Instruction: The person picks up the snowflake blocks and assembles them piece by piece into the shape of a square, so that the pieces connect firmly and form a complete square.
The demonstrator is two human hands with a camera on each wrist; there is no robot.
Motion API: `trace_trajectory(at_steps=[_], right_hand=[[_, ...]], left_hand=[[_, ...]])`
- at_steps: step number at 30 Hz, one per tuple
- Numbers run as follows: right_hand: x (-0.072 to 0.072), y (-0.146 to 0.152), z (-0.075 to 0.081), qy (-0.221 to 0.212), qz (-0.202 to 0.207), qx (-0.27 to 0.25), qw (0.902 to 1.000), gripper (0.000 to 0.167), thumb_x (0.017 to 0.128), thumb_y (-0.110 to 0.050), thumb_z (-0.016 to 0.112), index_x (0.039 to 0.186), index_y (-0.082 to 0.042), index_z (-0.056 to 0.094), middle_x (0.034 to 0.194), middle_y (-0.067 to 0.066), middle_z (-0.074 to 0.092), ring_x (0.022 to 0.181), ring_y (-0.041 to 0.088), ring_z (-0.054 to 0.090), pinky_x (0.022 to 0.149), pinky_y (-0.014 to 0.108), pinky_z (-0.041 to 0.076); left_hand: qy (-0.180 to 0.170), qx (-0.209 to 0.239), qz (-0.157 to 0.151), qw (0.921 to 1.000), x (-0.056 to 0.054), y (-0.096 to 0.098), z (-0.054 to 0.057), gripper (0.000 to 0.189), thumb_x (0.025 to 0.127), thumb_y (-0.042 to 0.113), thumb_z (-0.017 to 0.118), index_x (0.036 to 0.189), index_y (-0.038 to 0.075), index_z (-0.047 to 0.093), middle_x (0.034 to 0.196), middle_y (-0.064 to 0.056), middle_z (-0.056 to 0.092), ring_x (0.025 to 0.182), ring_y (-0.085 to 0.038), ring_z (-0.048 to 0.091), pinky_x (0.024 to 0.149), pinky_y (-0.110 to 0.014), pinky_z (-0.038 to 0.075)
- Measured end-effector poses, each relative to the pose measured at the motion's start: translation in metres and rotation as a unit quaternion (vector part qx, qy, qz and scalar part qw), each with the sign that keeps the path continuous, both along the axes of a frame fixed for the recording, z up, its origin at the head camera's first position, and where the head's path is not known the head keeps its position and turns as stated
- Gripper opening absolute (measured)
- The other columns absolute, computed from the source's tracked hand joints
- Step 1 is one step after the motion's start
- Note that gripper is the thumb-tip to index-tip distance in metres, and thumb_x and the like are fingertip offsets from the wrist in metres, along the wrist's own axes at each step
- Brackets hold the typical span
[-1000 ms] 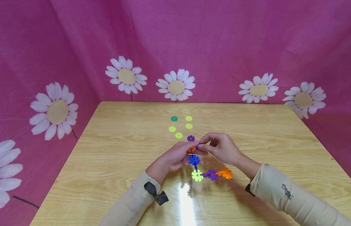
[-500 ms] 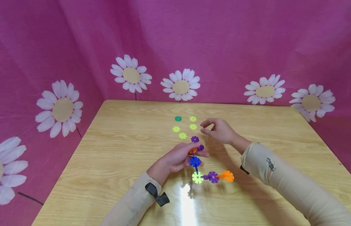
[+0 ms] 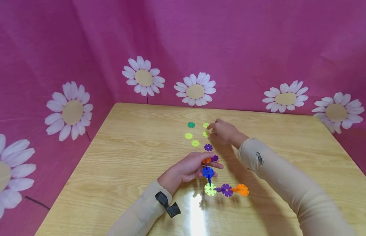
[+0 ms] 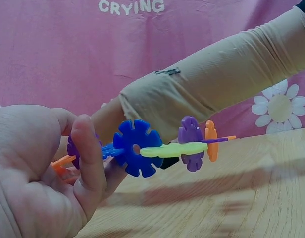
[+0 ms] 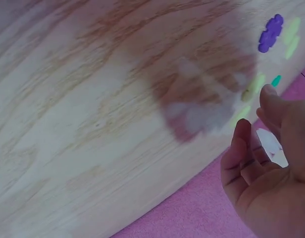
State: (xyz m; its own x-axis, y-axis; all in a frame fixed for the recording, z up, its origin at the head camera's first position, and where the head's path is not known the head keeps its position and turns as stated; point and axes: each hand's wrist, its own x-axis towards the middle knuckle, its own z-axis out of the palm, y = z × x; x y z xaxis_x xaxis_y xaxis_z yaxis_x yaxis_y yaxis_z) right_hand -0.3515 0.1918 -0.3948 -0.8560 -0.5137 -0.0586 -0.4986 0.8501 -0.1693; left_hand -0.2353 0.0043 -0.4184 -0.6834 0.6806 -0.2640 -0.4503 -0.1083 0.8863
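Note:
My left hand point(image 3: 190, 167) pinches a chain of interlocking snowflake discs near its orange disc point(image 3: 206, 161), with a purple disc point(image 3: 214, 158) just past the thumb. From there the chain runs through a blue disc point(image 3: 208, 172) to a yellow-green disc point(image 3: 210, 189), then bends right through a purple disc point(image 3: 227, 190) to an orange disc point(image 3: 242, 189). The left wrist view shows the blue disc point(image 4: 137, 148) beyond the curled fingers. Farther back, my right hand point(image 3: 225, 130) reaches to two loose yellow-green discs point(image 3: 205, 134); its thumb and fingertips stand apart in the right wrist view, holding nothing.
On the wooden table point(image 3: 135, 141) lie a loose purple disc point(image 3: 208, 147), a green disc point(image 3: 191, 125) and more yellow-green discs point(image 3: 188, 136). A pink curtain point(image 3: 230, 42) with printed daisies hangs behind the table's back and left edges.
My right hand has let go of the purple disc at the chain's end and moved away to the loose yellow-green discs at the back. My left hand keeps its hold on the chain.

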Motion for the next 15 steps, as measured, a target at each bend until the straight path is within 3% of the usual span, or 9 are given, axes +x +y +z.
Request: trace_trajectory(at_steps=[6,15], right_hand=[[-0.0039,-0.0039,-0.0073,-0.022,-0.014,0.019,0.9995,0.032,0.097,-0.017,0.066,0.128,-0.012,0.067,0.111,0.018,0.058,0.093,0.026,0.059,0.082,0.044,0.056],[-0.0102,-0.0079,-0.0102,-0.018,-0.018,-0.010,0.9996,0.030,0.093,-0.014,0.068,0.123,-0.007,0.069,0.111,0.018,0.061,0.100,0.029,0.060,0.087,0.045,0.054]], left_hand=[[-0.014,0.004,-0.012,0.9998,0.0009,0.0020,-0.0026,0.025,0.104,0.034,0.049,0.103,0.009,0.055,0.118,-0.015,0.073,0.070,-0.012,0.073,0.040,-0.009,0.037],[-0.015,-0.002,-0.016,0.9998,0.0005,0.0017,-0.0022,0.026,0.104,0.035,0.049,0.103,0.010,0.056,0.119,-0.014,0.073,0.071,-0.012,0.074,0.041,-0.009,0.039]])
